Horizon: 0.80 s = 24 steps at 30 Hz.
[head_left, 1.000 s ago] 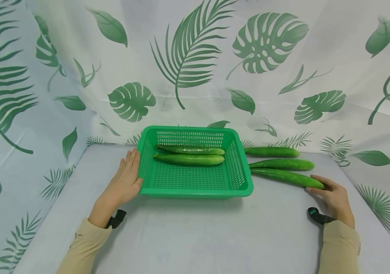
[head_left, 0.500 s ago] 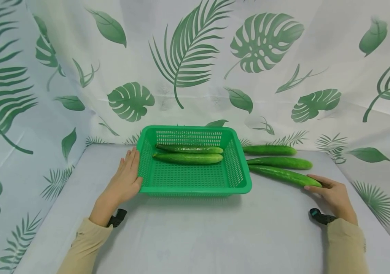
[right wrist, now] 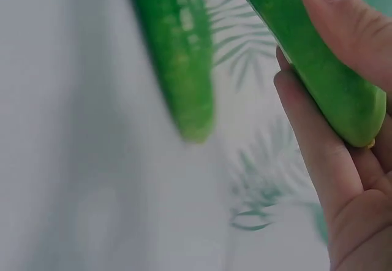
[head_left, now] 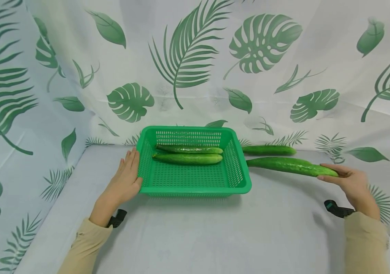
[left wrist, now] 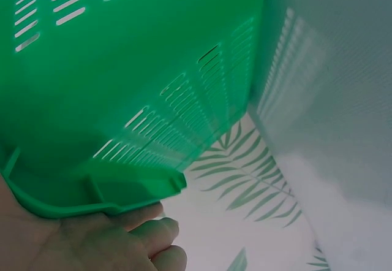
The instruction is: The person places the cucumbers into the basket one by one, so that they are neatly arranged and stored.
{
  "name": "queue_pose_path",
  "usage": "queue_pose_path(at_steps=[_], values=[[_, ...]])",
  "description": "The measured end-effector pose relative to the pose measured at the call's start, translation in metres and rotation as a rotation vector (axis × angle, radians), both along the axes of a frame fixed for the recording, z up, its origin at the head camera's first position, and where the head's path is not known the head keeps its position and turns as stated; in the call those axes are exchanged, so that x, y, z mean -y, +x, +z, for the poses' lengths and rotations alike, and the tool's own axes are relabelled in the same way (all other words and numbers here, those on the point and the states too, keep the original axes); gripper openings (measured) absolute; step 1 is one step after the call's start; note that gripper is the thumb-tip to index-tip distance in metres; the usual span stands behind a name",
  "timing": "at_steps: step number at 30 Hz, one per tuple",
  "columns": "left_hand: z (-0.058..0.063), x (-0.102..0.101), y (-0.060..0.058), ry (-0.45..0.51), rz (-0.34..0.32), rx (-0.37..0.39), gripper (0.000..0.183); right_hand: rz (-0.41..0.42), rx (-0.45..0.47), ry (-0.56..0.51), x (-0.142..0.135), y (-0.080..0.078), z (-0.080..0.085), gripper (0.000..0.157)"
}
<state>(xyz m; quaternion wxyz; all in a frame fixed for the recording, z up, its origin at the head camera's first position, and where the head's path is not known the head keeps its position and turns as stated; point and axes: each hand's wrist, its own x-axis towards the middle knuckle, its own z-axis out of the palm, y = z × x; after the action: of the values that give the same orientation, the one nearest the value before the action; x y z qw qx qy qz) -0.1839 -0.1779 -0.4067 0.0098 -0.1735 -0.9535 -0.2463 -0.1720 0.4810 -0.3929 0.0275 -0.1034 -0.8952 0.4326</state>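
Note:
A green perforated plastic basket (head_left: 195, 191) stands on the table, with two cucumbers (head_left: 188, 158) lying side by side inside. My left hand (head_left: 124, 180) rests flat against its left side, fingers straight; the left wrist view shows the fingers along the underside of the rim (left wrist: 92, 209). Off to the right, my right hand (head_left: 355, 186) grips the blunt end of a long cucumber (head_left: 321, 170), thumb on one side and fingers on the other. That cucumber is lifted and tilted, partly covering another cucumber (right wrist: 180, 56) behind it.
One more cucumber (head_left: 270, 150) lies at the back right beside the basket. A white cloth (head_left: 215, 236) covers the table, and a leaf-printed curtain (head_left: 195, 57) rises behind and at both sides.
My right hand has moved right and up, lifting the front cucumber's blunt end off the table. The left hand and the basket stay in place.

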Motion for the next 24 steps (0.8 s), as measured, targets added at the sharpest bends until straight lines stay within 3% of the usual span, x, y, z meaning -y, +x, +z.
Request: queue_pose_path(at_steps=[7,18,21,24], values=[[-0.002,0.0,-0.001,-0.002,0.001,-0.003,0.073,-0.054,-0.161,-0.088,0.012,-0.007,0.044,0.056],[-0.002,0.0,-0.001,-0.002,0.006,-0.004,0.074,-0.07,-0.204,-0.099,0.059,-0.028,0.117,0.056],[-0.001,0.0,-0.001,-0.003,0.008,0.0,0.074,-0.043,-0.219,-0.18,0.08,-0.033,0.131,0.055],[0.0,-0.001,-0.001,-0.009,0.008,0.003,0.074,0.015,-0.265,-0.34,0.104,-0.038,0.14,0.053]])
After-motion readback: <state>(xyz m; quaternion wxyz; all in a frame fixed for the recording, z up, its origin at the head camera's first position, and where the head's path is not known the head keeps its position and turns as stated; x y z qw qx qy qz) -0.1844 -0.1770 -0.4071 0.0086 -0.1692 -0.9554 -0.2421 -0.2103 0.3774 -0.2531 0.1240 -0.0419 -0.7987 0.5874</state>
